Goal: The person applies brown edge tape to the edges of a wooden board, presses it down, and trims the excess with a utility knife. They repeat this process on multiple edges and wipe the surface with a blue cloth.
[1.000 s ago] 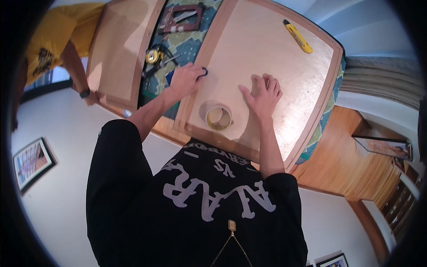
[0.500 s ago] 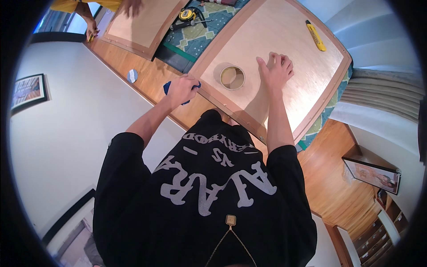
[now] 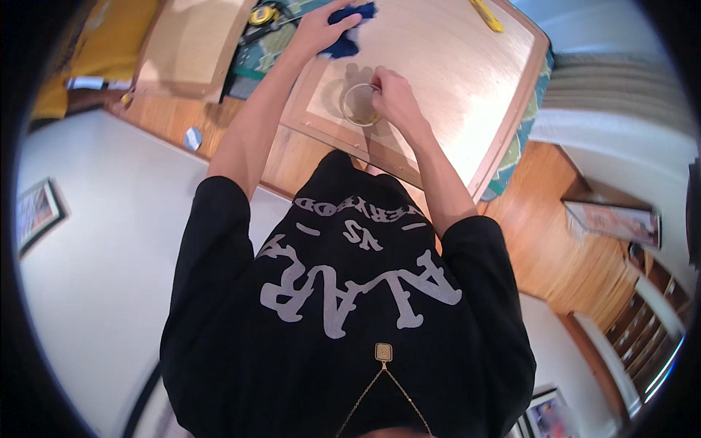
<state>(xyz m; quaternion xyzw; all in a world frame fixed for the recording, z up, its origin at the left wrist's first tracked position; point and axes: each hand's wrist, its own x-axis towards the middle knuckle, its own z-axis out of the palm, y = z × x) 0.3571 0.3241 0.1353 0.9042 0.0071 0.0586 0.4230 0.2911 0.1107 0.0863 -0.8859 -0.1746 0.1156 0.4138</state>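
My left hand is closed around a dark blue cloth, held over the far left edge of a wooden panel with a brown taped border. With its fingers, my right hand grips the right rim of a roll of tape, which looks thin and nearly used up. The roll is tilted above the panel's near left part, and its shadow falls beside it. Towards the panel's far side lies a yellow utility knife.
Beyond my left arm are a tape measure on a green patterned cloth and a second panel. A person in yellow stands at the far left. On the wooden floor lies a blue disc. A framed picture leans at right.
My left hand has carried the blue cloth up from the panel's near left corner to its far left side. My right hand, open before, has come down and taken hold of the tape roll.
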